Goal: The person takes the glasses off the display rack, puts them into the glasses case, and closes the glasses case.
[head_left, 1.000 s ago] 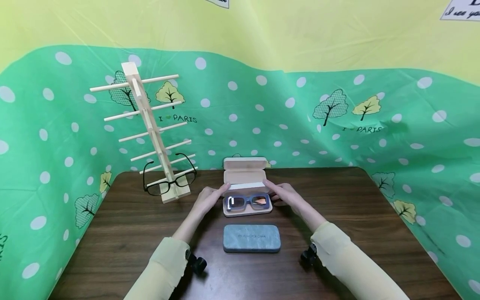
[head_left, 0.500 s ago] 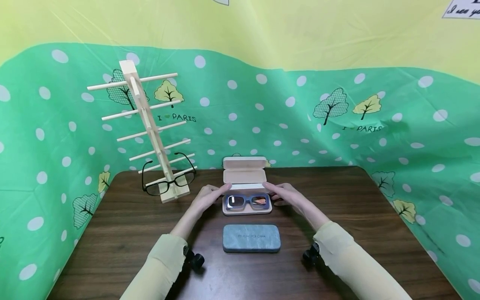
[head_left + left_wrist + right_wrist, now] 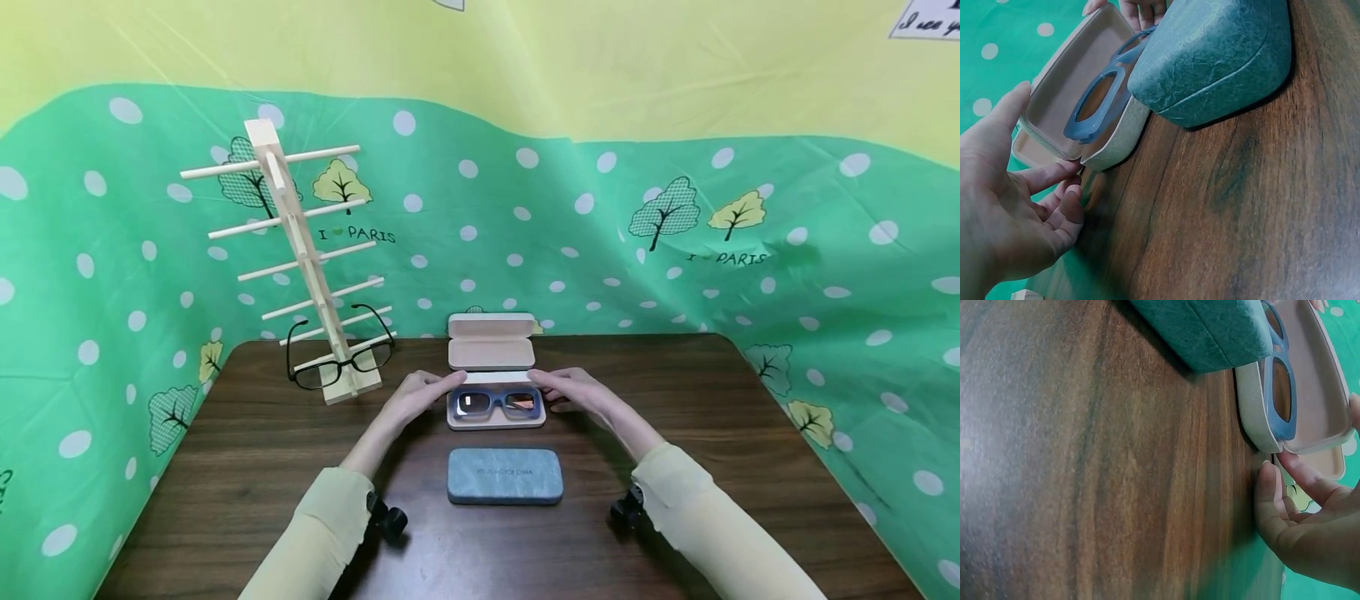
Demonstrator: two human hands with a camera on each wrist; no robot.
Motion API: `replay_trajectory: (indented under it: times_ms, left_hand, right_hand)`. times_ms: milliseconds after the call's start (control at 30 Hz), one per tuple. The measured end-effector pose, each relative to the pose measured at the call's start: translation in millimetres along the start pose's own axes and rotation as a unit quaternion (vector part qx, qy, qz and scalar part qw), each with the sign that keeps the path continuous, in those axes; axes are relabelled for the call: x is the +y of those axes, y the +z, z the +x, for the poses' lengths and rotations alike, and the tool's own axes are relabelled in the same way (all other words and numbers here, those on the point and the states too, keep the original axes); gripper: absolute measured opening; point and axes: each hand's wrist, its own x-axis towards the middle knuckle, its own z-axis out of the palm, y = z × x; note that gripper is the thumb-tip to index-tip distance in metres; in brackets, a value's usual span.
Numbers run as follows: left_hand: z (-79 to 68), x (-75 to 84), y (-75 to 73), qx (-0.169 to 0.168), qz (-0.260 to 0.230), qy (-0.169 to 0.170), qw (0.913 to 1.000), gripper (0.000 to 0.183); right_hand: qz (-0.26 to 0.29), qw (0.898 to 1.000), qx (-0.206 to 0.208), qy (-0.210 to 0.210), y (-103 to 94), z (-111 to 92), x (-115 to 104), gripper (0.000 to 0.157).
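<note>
An eyeglass case (image 3: pixel 495 424) with a pale lining lies with its lid (image 3: pixel 497 377) raised. Inside rests a pair of blue-framed sunglasses (image 3: pixel 496 402), lenses up. My left hand (image 3: pixel 411 402) holds the case's left end, thumb at the lid's edge and index fingertip low by the hinge corner, as the left wrist view shows. At the opposite end my right hand (image 3: pixel 581 395) grips likewise, its index finger (image 3: pixel 1310 478) at the lower corner and thumb on the lid's edge. In front lies a closed blue-green eyeglass case (image 3: pixel 505 477).
Directly behind stands another pale case (image 3: pixel 491 353), opened wide, close to the polka-dot cloth backdrop (image 3: pixel 585 275). At the back left, a wooden eyewear rack (image 3: pixel 303 250) with several pegs bears black-framed glasses (image 3: pixel 345 364). The brown table (image 3: pixel 712 467) extends on both sides.
The front case's lid has tipped forward a little, its pale edge coming down nearer the sunglasses. Both hands have moved slightly with it. The blue-green case and the rack stay put.
</note>
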Motion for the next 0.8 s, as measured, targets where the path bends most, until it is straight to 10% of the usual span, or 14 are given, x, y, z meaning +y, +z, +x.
replay_trajectory:
  times_ms: [800]
  left_hand:
    - [-0.8, -9.5, -0.9, 0.011, 0.058, 0.019, 0.9981, 0.071]
  right_hand:
    - [-0.002, 0.998, -0.032, -0.046, -4.3, 1.1, 7.2, 0.065]
